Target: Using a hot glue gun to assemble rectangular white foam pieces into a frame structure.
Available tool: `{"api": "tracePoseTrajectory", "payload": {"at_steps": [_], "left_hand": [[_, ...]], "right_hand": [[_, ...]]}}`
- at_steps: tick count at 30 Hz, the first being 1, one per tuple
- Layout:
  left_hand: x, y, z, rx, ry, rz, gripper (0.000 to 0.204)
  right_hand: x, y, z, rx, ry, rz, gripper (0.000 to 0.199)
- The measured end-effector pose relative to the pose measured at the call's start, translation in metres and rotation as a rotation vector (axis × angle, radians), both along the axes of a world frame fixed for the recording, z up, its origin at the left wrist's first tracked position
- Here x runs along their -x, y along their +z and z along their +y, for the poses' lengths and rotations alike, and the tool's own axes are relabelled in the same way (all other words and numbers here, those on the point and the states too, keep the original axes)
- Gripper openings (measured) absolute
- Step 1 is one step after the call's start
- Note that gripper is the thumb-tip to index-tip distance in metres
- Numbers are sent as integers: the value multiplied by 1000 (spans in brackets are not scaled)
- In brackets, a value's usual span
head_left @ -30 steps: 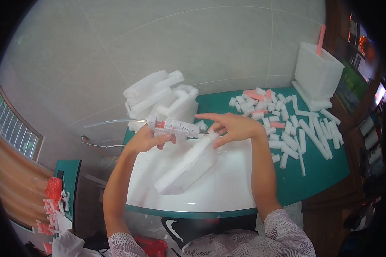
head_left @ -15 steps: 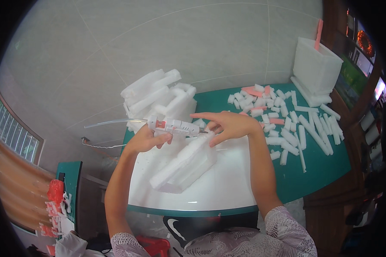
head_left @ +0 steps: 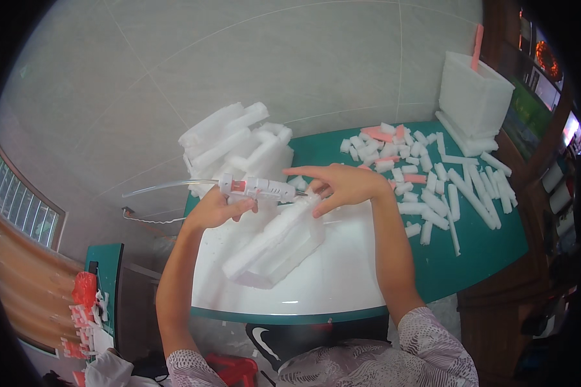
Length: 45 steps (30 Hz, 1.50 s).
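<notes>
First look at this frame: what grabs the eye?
At centre, the left hand grips a white glue gun with a red band and a trailing tube, its tip at a long white foam block that the right hand steadies on the white board. To the right, dozens of cut white and pink foam sticks litter the green table; a heap of foam pieces sits behind the hands.

Two bare forearms, left hand (head_left: 216, 208) and right hand (head_left: 342, 187) without gloves, rings or watch, short sleeves (head_left: 432, 335) of pale fabric with a fine dark speckled pattern, ending above the elbows, same patterned shirt across the chest
</notes>
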<state>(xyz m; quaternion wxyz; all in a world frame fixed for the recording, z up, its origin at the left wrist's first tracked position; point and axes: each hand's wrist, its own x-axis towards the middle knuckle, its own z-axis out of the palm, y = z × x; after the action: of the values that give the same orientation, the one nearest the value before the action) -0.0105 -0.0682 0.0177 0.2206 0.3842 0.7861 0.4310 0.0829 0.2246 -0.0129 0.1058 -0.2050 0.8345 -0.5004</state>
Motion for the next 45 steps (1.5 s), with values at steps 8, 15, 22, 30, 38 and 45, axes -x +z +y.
{"api": "tracePoseTrajectory", "payload": {"at_steps": [8, 15, 22, 30, 38, 45], "left_hand": [[-1, -1, 0, 14, 17, 19, 23], [0, -3, -12, -18, 24, 31, 29], [-1, -28, -59, -53, 192, -98, 25], [-27, -81, -94, 122, 63, 553, 33], [-23, -118, -126, 335, 161, 478, 42], [7, -121, -141, 343, 220, 667, 39]], "right_hand": [[-2, 5, -1, -51, 3, -3, 94], [-4, 4, 0, -51, 5, 15, 93], [-5, 6, 3, -49, -10, -7, 93], [-5, 7, 3, -116, -25, 4, 92], [-6, 9, 3, -80, -29, -19, 90], [-11, 17, -3, -109, -34, -48, 87]]}}
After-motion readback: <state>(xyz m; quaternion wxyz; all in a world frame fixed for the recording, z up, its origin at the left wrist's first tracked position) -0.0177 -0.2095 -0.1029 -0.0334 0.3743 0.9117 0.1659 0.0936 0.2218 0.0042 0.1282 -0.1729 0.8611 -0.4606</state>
